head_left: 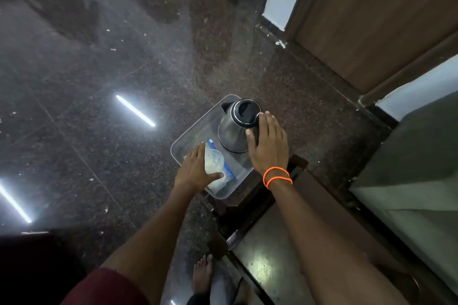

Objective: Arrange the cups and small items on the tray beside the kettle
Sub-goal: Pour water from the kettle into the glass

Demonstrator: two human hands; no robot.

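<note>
A clear plastic tray (192, 131) sits on the dark granite floor. A steel kettle (234, 131) with a black lid stands in its far right part. My right hand (269, 145) lies on the kettle's handle side, fingers wrapped around it. In the tray's near part my left hand (195, 169) grips a clear plastic cup (213, 162) lying tilted over a blue-edged sachet (229, 174) and pale small items, partly hidden.
A dark wooden low table (285, 205) with a glossy top stands right of the tray, touching its near corner. A wooden door (371, 20) and wall stand at the back right. My bare foot (203, 272) is below. Polished floor spreads to the left.
</note>
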